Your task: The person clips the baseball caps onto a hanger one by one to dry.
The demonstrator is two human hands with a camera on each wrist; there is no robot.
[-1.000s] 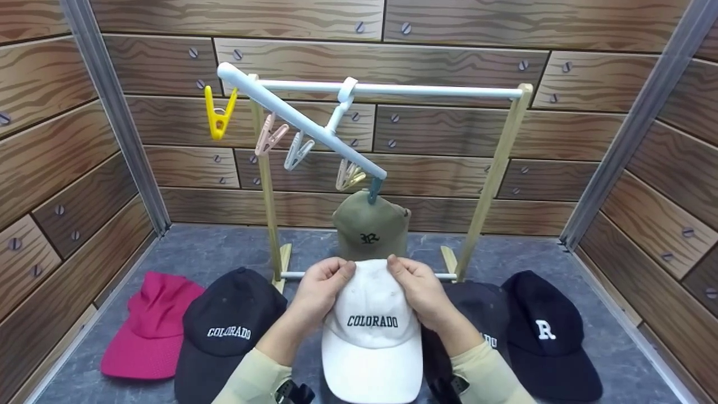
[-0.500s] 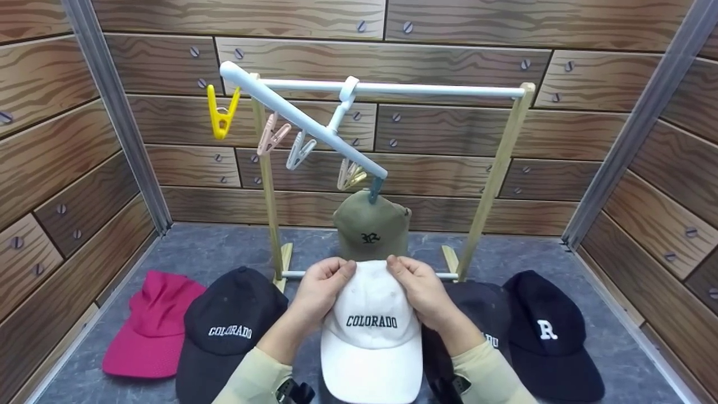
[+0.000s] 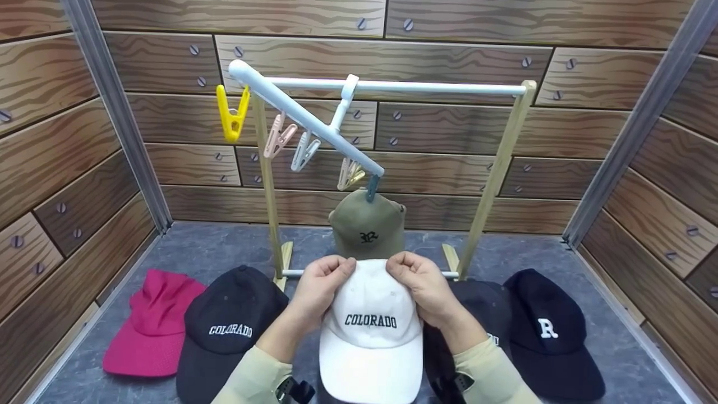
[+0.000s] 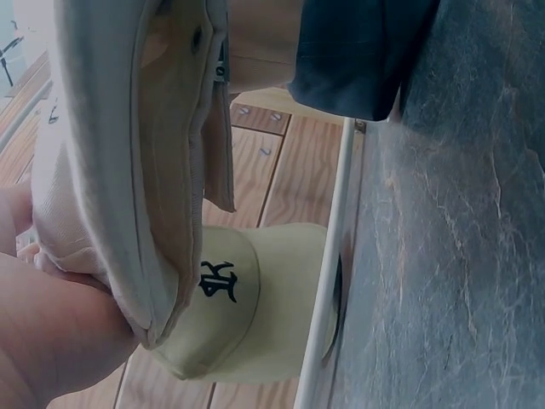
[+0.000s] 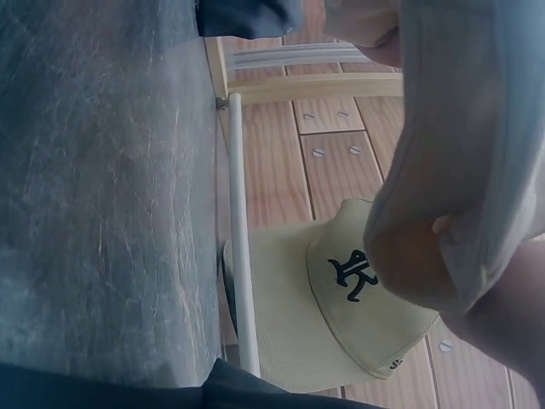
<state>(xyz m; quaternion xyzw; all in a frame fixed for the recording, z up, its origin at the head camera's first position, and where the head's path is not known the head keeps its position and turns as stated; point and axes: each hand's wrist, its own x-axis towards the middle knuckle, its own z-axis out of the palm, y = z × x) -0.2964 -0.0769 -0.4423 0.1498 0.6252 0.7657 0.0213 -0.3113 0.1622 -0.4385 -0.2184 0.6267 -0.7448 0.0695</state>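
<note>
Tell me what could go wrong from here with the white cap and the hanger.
The hanger slants down toward the olive cap; a bump might swing it or unhook it from the white rail.

Only the teal clip appears to hold the olive cap, so a knock could free it.

The left hand and right hand pinch the white cap near its crown; it could slip if either loosens.
</note>
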